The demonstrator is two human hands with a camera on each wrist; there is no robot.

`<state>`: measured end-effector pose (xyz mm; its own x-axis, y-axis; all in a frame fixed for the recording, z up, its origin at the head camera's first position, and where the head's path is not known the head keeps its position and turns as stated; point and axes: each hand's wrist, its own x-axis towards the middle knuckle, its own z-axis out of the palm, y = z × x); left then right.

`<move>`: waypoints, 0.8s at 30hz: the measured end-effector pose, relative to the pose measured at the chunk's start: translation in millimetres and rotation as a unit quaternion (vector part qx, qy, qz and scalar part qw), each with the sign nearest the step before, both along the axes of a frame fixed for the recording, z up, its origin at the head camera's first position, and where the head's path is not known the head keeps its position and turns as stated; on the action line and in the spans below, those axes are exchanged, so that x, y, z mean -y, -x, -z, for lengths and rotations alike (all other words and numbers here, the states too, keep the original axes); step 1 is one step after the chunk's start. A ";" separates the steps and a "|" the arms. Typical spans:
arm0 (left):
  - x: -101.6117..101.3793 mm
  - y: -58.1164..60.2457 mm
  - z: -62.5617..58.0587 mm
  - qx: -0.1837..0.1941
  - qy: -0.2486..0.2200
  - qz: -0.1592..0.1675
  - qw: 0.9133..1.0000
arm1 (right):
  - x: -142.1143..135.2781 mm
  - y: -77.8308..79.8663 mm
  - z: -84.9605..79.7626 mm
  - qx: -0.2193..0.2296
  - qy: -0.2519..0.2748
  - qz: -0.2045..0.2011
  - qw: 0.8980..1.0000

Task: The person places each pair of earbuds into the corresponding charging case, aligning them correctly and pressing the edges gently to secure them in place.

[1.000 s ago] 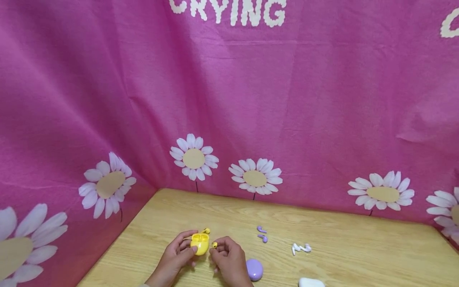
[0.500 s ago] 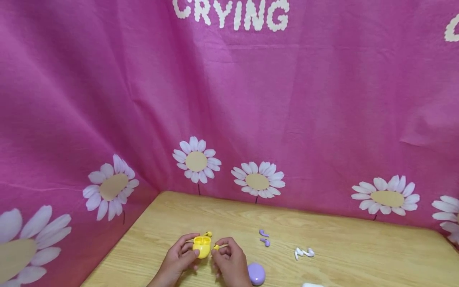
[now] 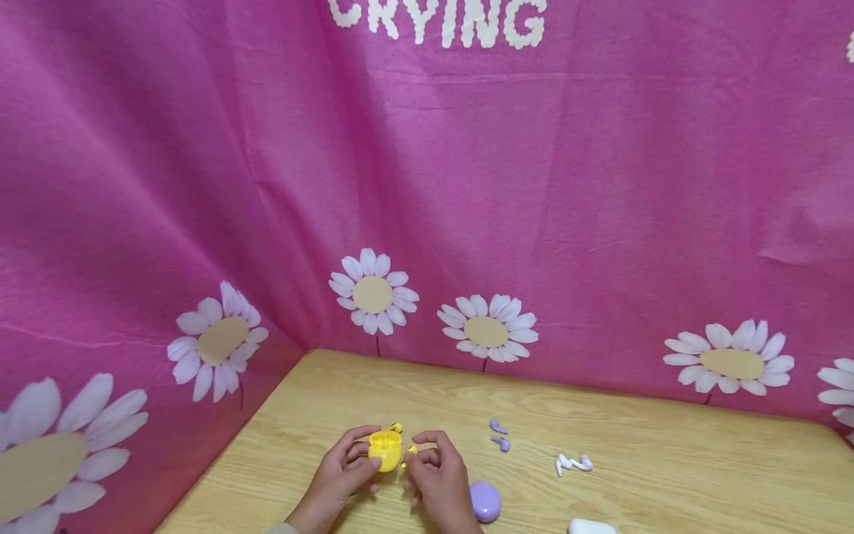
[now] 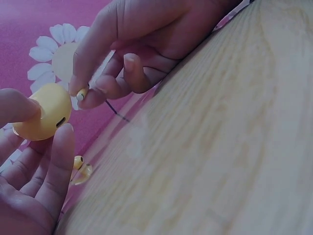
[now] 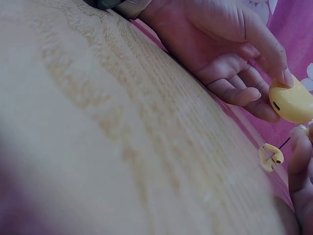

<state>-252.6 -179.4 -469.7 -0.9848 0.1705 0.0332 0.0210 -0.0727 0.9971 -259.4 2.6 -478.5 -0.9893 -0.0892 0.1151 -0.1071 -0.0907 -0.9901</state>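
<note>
Bottom centre, head view: I see left hand (image 3: 336,473), fingers clamped on case (image 3: 385,454), its sockets toward frame top; just right, right hand (image 3: 440,475) pinches bud (image 3: 412,450), long axis slanting to lower left.

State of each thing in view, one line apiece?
Yellow case: open, gripped by left hand
Pinched yellow earbud: out of case, in right hand
Other yellow earbud: loose on table
Purple case: looks shut
Purple earbuds: out, loose
White earbuds: out, loose
White case: cut off by frame, can't tell
</note>
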 end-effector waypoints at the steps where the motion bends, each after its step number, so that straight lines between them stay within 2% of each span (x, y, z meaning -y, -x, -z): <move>1: -0.5 0.1 -0.1 0.000 0.001 0.000 1.000 | -0.4 0.1 -0.6 -0.001 0.001 0.004 1.000; 8: -2.5 0.4 -2.4 -0.003 0.003 -0.001 1.000 | -1.2 0.5 -5.7 -0.011 0.023 0.042 0.999; 24: -1.6 -1.0 -0.2 0.003 0.015 0.011 1.000 | -0.9 -2.2 -5.1 -0.007 0.058 0.028 0.998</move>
